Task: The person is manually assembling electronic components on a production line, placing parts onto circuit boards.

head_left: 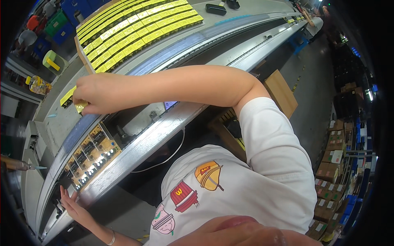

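My right hand [98, 95] reaches across to the left over the conveyor line and pinches a small yellow part [81, 106] in its fingertips. Behind it lies a wooden tray [80, 52] filled with rows of the same yellow parts [135, 30]. Below the hand, brown circuit boards [92, 151] with black components sit in the conveyor channel. My left hand [72, 206], with a bracelet at the wrist, rests with fingers spread on the metal rail [135, 151] near the boards and holds nothing.
A white cable [174, 152] hangs under the rail. Two black devices [215, 9] lie on the far bench. A tool tip [24, 166] pokes in from the left. Blue crates [78, 7] and a green bin [56, 22] stand top left, stacked cardboard boxes [332, 164] at right.
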A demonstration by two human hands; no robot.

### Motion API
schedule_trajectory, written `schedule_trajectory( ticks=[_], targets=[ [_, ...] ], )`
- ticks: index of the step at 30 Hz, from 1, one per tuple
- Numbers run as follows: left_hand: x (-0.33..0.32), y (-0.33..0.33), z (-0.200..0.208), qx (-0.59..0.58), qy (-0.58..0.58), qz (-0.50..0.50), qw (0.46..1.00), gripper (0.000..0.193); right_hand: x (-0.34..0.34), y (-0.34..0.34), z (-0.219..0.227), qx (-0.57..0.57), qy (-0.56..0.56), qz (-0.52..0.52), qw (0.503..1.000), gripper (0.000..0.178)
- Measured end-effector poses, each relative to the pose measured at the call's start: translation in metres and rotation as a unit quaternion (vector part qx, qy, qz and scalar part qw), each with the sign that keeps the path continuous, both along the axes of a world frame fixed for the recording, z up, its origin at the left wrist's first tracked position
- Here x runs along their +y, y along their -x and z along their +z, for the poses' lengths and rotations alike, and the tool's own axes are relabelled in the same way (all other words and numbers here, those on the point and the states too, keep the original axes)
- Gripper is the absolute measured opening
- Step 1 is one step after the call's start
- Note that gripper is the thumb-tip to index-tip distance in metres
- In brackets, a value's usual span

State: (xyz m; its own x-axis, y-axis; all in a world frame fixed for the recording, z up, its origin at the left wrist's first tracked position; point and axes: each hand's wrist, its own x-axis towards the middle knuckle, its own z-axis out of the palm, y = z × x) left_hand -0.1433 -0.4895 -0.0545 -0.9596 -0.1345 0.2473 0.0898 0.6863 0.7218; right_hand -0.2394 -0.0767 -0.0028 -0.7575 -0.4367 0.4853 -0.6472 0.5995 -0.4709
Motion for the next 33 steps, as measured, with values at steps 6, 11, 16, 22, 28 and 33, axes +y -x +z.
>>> schedule_trajectory(
  ticks=[6, 11, 16, 22, 28, 33],
  targets=[
    [0.012, 0.001, 0.000, 0.000, -0.010, -0.014, 1.000, 0.050, -0.001, -0.015, -0.006, -0.069, 0.023, 0.044, 0.996, 0.022],
    [0.031, 0.001, 0.018, -0.052, 0.168, 0.018, 0.984, 0.046, -0.002, -0.022, 0.000, -0.151, 0.058, 0.073, 0.984, 0.021],
    [0.082, 0.009, 0.045, 0.187, 0.118, -0.121, 0.968, 0.040, -0.005, -0.022, 0.002, -0.159, 0.109, 0.082, 0.978, 0.021],
    [0.160, 0.064, 0.088, 0.326, 0.130, -0.254, 0.901, 0.029, -0.004, -0.019, 0.005, -0.116, 0.135, 0.026, 0.984, 0.023],
    [0.209, 0.098, 0.101, 0.377, 0.009, -0.252, 0.891, 0.022, 0.023, -0.025, 0.016, -0.076, 0.111, -0.057, 0.989, 0.033],
    [0.187, 0.107, 0.086, 0.481, 0.076, -0.276, 0.828, 0.023, 0.022, -0.040, 0.027, -0.132, 0.140, 0.019, 0.981, 0.033]
  ],
)
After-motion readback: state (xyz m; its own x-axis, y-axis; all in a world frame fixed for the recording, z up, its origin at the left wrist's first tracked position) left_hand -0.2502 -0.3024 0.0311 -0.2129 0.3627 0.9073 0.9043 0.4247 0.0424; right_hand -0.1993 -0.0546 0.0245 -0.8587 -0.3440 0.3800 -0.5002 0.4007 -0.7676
